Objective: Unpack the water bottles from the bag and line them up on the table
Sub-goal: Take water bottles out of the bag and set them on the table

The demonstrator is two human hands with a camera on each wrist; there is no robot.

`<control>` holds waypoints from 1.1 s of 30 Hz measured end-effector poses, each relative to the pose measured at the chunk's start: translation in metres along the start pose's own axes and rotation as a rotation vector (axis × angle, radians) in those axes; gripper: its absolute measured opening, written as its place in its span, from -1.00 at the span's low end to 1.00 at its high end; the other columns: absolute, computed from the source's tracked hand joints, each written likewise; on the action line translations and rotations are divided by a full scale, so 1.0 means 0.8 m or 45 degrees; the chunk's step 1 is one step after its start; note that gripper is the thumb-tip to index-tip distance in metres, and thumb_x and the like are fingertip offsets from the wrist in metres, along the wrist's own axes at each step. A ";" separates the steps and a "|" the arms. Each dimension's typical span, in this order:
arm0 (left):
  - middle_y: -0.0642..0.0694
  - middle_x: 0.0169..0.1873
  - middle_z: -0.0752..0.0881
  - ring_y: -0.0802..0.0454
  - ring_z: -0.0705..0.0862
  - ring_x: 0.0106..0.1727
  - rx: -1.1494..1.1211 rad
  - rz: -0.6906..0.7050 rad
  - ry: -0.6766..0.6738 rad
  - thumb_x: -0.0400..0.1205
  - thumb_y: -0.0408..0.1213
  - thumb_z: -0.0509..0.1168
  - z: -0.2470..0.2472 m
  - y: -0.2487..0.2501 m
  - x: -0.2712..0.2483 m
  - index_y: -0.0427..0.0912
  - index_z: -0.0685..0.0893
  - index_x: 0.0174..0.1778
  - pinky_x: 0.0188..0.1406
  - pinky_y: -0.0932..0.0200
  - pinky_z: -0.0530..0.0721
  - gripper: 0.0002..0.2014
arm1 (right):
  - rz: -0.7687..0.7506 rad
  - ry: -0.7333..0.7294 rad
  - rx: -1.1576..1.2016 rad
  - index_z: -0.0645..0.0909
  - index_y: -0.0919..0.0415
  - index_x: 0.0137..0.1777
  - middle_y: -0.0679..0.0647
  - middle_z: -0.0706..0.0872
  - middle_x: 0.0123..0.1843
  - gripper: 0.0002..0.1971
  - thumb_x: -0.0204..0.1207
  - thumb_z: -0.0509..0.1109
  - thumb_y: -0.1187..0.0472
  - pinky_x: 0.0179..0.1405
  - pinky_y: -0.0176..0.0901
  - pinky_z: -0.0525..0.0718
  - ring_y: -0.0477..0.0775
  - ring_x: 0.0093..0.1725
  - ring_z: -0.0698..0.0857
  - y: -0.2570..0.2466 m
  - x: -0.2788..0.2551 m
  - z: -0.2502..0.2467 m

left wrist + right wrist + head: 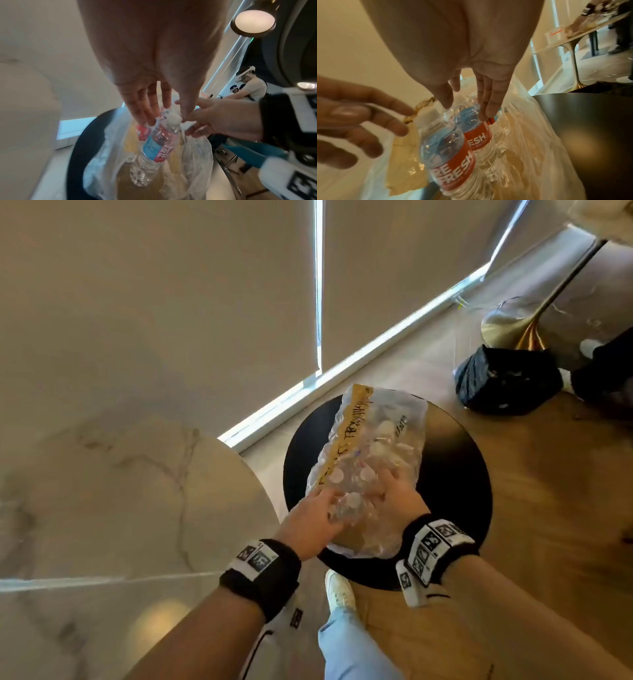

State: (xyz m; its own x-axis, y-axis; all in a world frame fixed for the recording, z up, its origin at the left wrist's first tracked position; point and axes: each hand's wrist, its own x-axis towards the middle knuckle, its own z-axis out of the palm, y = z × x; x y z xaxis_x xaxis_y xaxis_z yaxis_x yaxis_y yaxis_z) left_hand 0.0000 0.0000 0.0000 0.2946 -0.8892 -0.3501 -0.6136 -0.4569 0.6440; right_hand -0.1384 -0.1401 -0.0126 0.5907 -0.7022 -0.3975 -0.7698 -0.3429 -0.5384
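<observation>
A clear plastic bag (373, 440) full of water bottles lies on a round black table (455, 474). Several white caps show through it. My left hand (315, 518) and right hand (397, 491) are both at its near, open end. In the left wrist view, my left hand (164, 115) reaches down with straight fingers (145, 113) that touch the top of a red-and-blue-labelled bottle (152, 147). In the right wrist view, my right hand (465, 108) has thumb and straight fingers (488, 108) on either side of a second bottle (479, 135), beside the nearer bottle (448, 148).
A pale marble table (102, 491) stands directly left of the black one. On the wooden floor at the back right lie a black bag (507, 378) and a gold pedestal base (510, 326). My shoe (339, 590) is under the table's near edge. Another person (252, 86) sits farther off.
</observation>
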 end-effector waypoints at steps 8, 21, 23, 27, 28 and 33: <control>-0.10 0.42 0.52 -0.05 0.59 0.36 0.081 0.004 0.213 0.73 -0.05 0.27 0.056 0.011 0.039 -0.04 0.57 0.42 0.43 0.14 0.59 -0.65 | -0.145 -0.125 -0.205 0.42 0.05 0.52 0.13 0.45 0.51 -0.50 0.58 0.36 0.08 0.41 0.16 0.54 0.24 0.42 0.53 -0.007 0.036 -0.015; 0.15 0.00 0.62 0.18 0.68 0.01 -0.521 -0.157 0.740 0.55 -0.21 0.56 -0.097 -0.100 -0.213 -0.04 0.76 0.06 -0.03 0.43 0.70 -0.80 | -0.745 -0.025 -0.275 0.58 0.06 0.18 -0.04 0.64 0.01 -0.71 0.58 0.37 -0.09 -0.17 -0.27 0.58 -0.11 -0.21 0.56 -0.206 -0.095 0.020; 0.17 0.00 0.62 0.18 0.69 0.00 -0.521 -0.204 0.829 0.55 -0.25 0.57 -0.118 -0.134 -0.263 -0.06 0.77 0.05 -0.02 0.43 0.70 -0.81 | -0.802 -0.102 -0.237 0.57 0.07 0.19 -0.03 0.64 0.01 -0.68 0.58 0.36 -0.11 -0.12 -0.19 0.67 -0.06 -0.17 0.62 -0.254 -0.108 0.064; 0.09 0.01 0.62 0.11 0.71 0.00 -0.402 -0.345 0.938 0.55 -0.24 0.56 -0.152 -0.219 -0.348 -0.10 0.77 0.07 0.08 0.15 0.77 -0.79 | -0.876 -0.268 -0.179 0.59 0.13 0.16 0.03 0.63 -0.01 -0.69 0.58 0.36 -0.06 -0.12 -0.04 0.66 0.06 -0.19 0.63 -0.342 -0.133 0.160; 0.05 0.00 0.62 0.08 0.71 -0.01 -0.352 -0.377 0.963 0.54 -0.25 0.57 -0.159 -0.240 -0.365 -0.11 0.78 0.07 0.08 0.07 0.77 -0.78 | -0.888 -0.300 -0.199 0.59 0.13 0.16 0.04 0.63 0.00 -0.69 0.58 0.36 -0.06 -0.10 0.00 0.66 0.12 -0.16 0.65 -0.362 -0.140 0.184; 0.06 -0.04 0.55 0.11 0.62 -0.14 -0.220 -0.450 0.977 0.53 -0.26 0.57 -0.179 -0.313 -0.418 -0.20 0.78 0.11 0.00 0.21 0.62 -0.74 | -0.900 -0.387 -0.307 0.55 0.12 0.22 0.07 0.62 0.09 -0.69 0.59 0.31 -0.05 -0.04 0.00 0.64 0.19 -0.03 0.69 -0.434 -0.170 0.276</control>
State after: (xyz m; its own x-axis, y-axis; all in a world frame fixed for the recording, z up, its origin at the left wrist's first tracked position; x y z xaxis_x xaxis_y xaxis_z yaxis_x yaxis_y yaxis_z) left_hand 0.1602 0.4083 0.0532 0.8990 -0.4367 -0.0333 -0.2907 -0.6519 0.7004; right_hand 0.1018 0.2120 0.0644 0.9707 -0.0800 -0.2266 -0.1999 -0.7922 -0.5766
